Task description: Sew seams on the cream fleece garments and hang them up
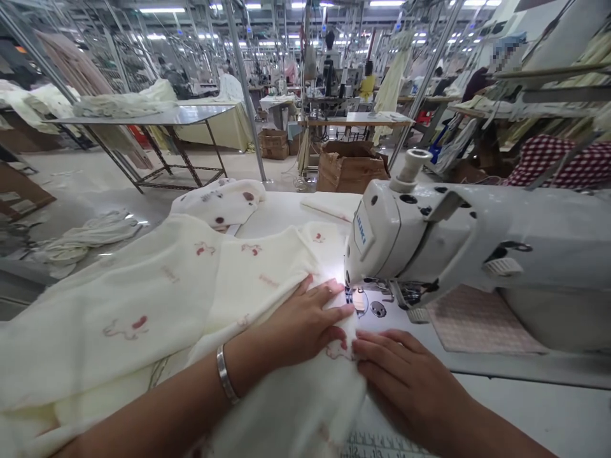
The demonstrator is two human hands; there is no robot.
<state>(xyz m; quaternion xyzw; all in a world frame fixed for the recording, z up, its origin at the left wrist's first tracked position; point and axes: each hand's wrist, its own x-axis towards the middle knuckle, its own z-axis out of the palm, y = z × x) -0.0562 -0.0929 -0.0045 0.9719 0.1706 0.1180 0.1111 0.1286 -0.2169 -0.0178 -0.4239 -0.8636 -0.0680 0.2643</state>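
Cream fabric [157,280] with a small pink-and-red animal print lies over the sewing table and runs under the needle area of a white sewing machine [377,222]. My left hand [305,318], with a silver bangle on the wrist, rests on the fabric with fingers spread, its fingertips just left of the lit presser foot [349,295]. Nearer to me, my right hand [405,369] has its fingers together at the fabric's right edge, gripping it; the thumb is hidden. The cloth between the hands passes along the left side of the metal needle plate [370,304].
A folded printed cream piece [219,200] lies at the table's far left. Right of the needle is a pink checked cloth [482,321]. A ruler strip [382,445] marks the front edge. Beyond stand a cardboard box [351,166] and a metal table [157,116] with cloth.
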